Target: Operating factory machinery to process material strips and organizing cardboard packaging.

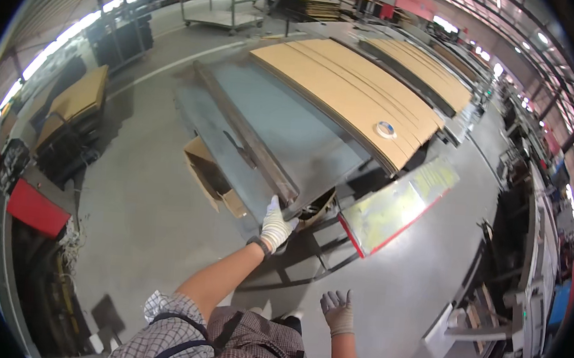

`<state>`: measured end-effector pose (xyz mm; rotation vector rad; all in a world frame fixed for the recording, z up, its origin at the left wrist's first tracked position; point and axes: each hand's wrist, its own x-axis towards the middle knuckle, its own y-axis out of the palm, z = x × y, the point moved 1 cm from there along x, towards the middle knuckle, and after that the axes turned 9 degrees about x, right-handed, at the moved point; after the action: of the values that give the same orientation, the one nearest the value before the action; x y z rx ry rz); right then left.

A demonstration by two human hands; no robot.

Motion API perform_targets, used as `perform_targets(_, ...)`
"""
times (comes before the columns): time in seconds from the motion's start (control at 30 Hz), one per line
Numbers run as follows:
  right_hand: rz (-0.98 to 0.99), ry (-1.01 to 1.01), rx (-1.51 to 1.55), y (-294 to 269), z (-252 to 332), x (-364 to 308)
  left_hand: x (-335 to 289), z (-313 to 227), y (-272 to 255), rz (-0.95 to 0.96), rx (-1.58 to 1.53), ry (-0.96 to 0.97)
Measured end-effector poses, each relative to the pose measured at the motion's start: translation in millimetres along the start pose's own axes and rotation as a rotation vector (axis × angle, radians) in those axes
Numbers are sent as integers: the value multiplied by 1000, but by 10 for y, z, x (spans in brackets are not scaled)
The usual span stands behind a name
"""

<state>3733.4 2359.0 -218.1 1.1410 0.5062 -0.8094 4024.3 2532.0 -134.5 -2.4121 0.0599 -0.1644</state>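
My left hand (275,227), in a striped light glove, reaches to the near end of a long brown metal bar (243,133). A finger stretches up against the bar's end and the thumb stands apart; the other fingers are partly hidden. The bar lies lengthwise on a grey-blue metal sheet (291,123), with a shorter dark strip (241,150) beside it. My right hand (337,313), also gloved, hangs in the air right of my body. Its fingers are spread, and it holds nothing.
A stack of tan boards (346,90) bears a tape roll (385,129). Right of my left hand juts a shiny panel (398,207) with a red edge. An open carton (207,173) stands beneath the sheet's left side. Farther off are a cart (221,19) and machinery (528,256).
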Motion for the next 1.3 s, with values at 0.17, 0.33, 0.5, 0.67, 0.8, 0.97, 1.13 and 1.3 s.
perform_targets(0.17, -3, 94, 596, 897, 526, 986, 584, -115, 119, -93, 125, -108)
perform_targets(0.33, 256, -398, -507, 801, 757, 1206, 577, -90, 187, -142, 301, -299)
perform_targets(0.5, -66, -434, -815, 805, 1761, -242, 504, -361, 714, -110, 273, -307)
perform_targets(0.67, -126, -591, -977, 872, 2795, -800, 549, -672, 1394, -38, 143, -305)
perform_targets(0.8, -316, -650, -775, 937, 3216, -622, 956, -990, 1858, -32, 262, -348)
perform_targets(0.97, -495, -744, -579, 818, 3791, -330, 1383, -1270, 2094, 104, 169, -407)
perform_targets(1.13, -642, -896, -379, 580, 4496, 8, 2009, -1621, 2176, -2, 244, -256)
perform_targets(1.3, -545, -1087, -34, 205, 5377, 317, 2760, -1759, 2418, 135, 411, -322)
